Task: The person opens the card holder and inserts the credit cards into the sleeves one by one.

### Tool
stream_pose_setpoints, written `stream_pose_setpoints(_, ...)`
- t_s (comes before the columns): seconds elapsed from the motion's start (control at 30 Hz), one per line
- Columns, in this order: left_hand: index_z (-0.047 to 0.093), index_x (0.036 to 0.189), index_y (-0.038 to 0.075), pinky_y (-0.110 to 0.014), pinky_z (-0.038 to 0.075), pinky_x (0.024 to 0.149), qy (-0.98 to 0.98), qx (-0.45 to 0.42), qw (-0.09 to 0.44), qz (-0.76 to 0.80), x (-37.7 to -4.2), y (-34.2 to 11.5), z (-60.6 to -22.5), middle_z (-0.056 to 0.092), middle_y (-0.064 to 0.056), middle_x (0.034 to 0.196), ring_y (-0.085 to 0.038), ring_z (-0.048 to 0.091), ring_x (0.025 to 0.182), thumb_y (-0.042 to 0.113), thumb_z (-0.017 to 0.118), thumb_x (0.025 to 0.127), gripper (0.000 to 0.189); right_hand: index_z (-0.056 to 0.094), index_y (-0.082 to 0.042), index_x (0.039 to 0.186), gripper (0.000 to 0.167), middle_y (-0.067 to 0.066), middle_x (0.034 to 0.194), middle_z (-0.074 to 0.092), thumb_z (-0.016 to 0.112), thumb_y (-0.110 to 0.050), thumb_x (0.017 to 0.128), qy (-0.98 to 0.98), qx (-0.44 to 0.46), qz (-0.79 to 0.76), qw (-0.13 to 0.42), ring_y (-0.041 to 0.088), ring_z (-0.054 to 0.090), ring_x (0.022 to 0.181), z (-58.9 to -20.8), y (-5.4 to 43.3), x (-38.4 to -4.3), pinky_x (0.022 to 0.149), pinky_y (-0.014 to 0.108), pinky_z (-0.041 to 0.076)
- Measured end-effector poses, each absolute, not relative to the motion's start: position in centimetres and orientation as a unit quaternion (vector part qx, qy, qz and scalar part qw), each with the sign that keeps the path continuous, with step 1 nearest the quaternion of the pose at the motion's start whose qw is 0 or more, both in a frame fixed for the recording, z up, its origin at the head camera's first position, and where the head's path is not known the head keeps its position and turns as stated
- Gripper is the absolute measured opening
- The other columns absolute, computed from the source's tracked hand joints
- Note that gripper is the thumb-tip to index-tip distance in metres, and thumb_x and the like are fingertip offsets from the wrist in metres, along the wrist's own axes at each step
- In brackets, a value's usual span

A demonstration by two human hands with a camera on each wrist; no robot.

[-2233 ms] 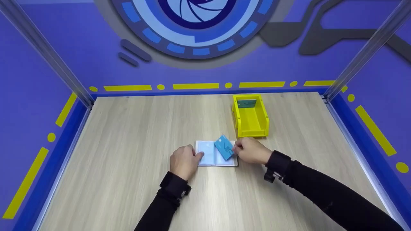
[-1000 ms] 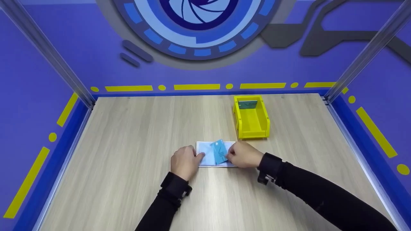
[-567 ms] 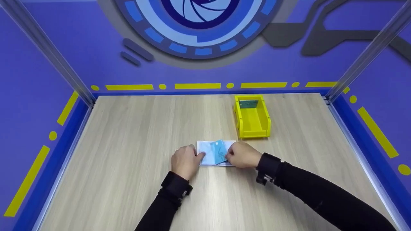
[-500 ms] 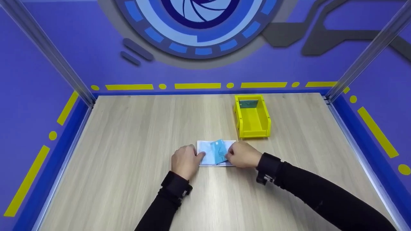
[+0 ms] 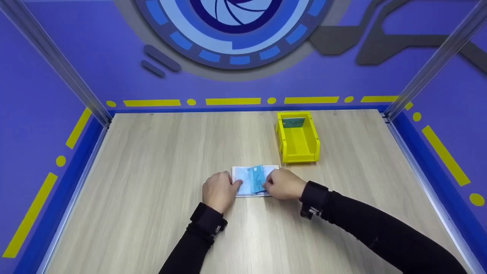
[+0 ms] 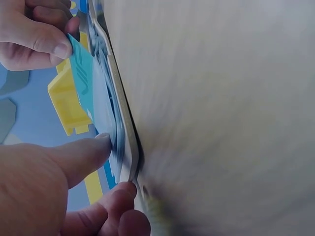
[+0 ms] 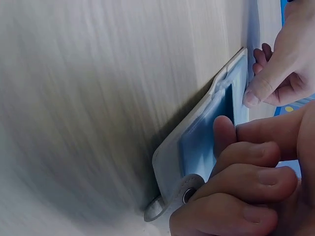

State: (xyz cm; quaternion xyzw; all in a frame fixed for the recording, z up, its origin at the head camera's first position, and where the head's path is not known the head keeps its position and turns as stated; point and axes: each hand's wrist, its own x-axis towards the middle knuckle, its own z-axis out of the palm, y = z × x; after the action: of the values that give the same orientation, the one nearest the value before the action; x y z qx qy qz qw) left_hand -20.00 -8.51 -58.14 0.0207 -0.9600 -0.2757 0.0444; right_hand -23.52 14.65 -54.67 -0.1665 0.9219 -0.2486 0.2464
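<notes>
An opened white card holder [image 5: 239,187] with clear plastic sleeves lies on the table in front of me. My left hand [image 5: 219,192] grips its left edge, the thumb on the sleeves and the fingertips at the cover's rim. Between the thumb and index finger of my right hand [image 5: 286,184] is a teal VIP card [image 5: 258,179], pinched by its right edge. The card stands tilted above the middle of the holder; in the left wrist view its lower edge meets the sleeves, but whether it is inside one I cannot tell. A snap strap [image 7: 186,194] shows below my right fingers.
Behind the holder, slightly right, stands a yellow bin [image 5: 298,158] with another teal card [image 5: 293,122] leaning on its back wall. Blue panels [image 5: 236,89] enclose the wooden table [image 5: 163,152] at the back and sides.
My right hand has moved left with the card, from over the holder's right half to its middle, and the card has turned more upright. My left hand stays at the left edge.
</notes>
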Motion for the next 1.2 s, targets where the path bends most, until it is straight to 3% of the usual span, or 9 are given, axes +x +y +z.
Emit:
stream_pose_setpoints(0.37,0.064,0.07,0.016,-0.035,0.042,0.058,-0.962,0.017,0.041,-0.268,-19.9,-8.6,-58.1,0.062,0.003,0.068,-0.016,0.055,0.061,0.038,0.084,0.098,0.04,0.061,-0.019,0.068,0.042,-0.007,0.063,0.048,0.065,-0.026,0.109,0.92,-0.176,-0.241,0.254,0.013,0.046,0.058,-55.1,13.8,-23.5,0.058,0.03,0.038)
stream_pose_setpoints(0.63,0.063,0.067,0.016,-0.037,0.043,0.057,-0.962,0.015,0.045,-0.27,-20.0,-8.7,-58.0,0.061,0.002,0.066,-0.017,0.054,0.059,0.032,0.081,0.1,0.041,0.049,-0.021,0.067,0.043,-0.006,0.064,0.041,0.058,-0.023,0.108,0.924,-0.179,-0.227,0.25,0.014,0.044,0.059,-54.7,13.7,-23.5,0.058,0.031,0.037)
stream_pose_setpoints(1.03,0.061,0.065,0.017,-0.037,0.042,0.056,-0.962,0.014,0.053,-0.267,-20.0,-8.6,-58.1,0.061,0.001,0.066,-0.017,0.053,0.059,0.031,0.081,0.099,0.042,0.064,-0.013,0.076,0.033,-0.002,0.07,0.052,0.06,-0.019,0.108,0.922,-0.183,-0.223,0.258,0.016,0.05,0.065,-54.7,13.1,-23.6,0.061,0.031,0.041)
stream_pose_setpoints(1.2,0.06,0.065,0.017,-0.037,0.041,0.056,-0.962,0.01,0.053,-0.266,-20.0,-8.6,-58.1,0.06,0.001,0.065,-0.017,0.052,0.058,0.031,0.081,0.099,0.042,0.058,-0.017,0.071,0.037,-0.003,0.067,0.049,0.06,-0.02,0.107,0.921,-0.192,-0.223,0.254,0.015,0.047,0.061,-55.0,12.7,-23.7,0.058,0.031,0.039)
